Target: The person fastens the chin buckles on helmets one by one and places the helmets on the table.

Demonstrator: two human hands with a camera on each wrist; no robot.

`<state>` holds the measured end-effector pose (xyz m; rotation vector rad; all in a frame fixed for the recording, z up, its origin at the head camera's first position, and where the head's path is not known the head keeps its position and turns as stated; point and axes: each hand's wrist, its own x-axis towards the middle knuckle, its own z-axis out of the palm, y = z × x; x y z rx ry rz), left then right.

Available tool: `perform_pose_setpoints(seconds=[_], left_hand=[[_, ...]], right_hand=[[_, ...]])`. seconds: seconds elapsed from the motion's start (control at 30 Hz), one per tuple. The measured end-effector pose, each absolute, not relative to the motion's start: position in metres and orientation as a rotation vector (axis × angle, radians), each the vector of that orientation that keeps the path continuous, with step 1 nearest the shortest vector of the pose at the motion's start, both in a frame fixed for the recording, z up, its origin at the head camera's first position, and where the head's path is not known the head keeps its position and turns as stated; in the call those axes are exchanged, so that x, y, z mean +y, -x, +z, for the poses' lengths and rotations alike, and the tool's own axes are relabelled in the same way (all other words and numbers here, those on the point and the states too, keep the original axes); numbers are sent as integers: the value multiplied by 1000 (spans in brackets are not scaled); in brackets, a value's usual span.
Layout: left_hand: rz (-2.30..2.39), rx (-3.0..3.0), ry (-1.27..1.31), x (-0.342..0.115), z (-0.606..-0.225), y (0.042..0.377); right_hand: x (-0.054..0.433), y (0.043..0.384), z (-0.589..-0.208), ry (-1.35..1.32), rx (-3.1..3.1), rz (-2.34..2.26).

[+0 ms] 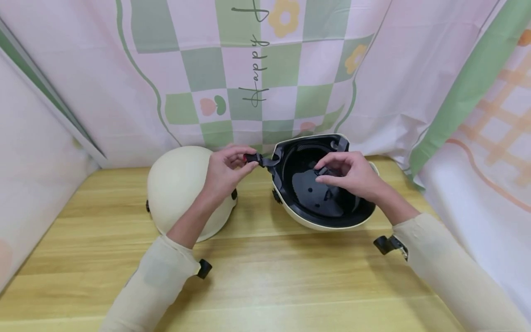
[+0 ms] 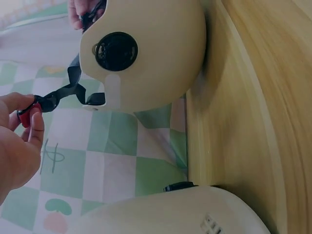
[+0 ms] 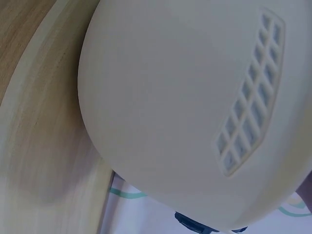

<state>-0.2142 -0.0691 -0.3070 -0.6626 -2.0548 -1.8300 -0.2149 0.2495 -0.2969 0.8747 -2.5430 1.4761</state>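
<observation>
A cream helmet [image 1: 309,221] lies upturned on the wooden table, its black inside facing up. To its left, my left hand [image 1: 224,173] pinches a black chin-strap buckle with a red part [image 2: 30,116] between thumb and fingers. A dark strap [image 2: 70,90] runs from this buckle to the helmet's edge. Above the helmet's hollow, my right hand [image 1: 352,176] pinches a small black strap end [image 1: 321,171] between thumb and fingertips; its exact shape is partly hidden. The right wrist view shows mostly the cream shell [image 3: 170,97] with its lattice vent.
A second cream helmet [image 1: 178,180] sits dome-up at the left, behind my left forearm. Both stand on the wooden table [image 1: 265,281] near its back edge. A printed curtain [image 1: 282,69] with green checks hangs directly behind, and more cloth hangs at both sides.
</observation>
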Motion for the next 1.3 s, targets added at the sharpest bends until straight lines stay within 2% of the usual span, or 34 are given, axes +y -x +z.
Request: perform_pose_setpoints(seconds=[0.4, 0.6, 0.83, 1.3], left_hand=[[-1877, -1987, 673, -54, -303, 216], [-1886, -1973, 786, -45, -304, 219], [-1818, -2052, 918, -31, -306, 223], [-1691, -2244, 949, -13, -313, 229]], right_hand=[[249, 213, -293, -811, -2384, 1541], [250, 211, -292, -785, -2372, 1528], [250, 212, -294, -885, -2264, 1651], [249, 210, -297, -782, -2322, 1611]])
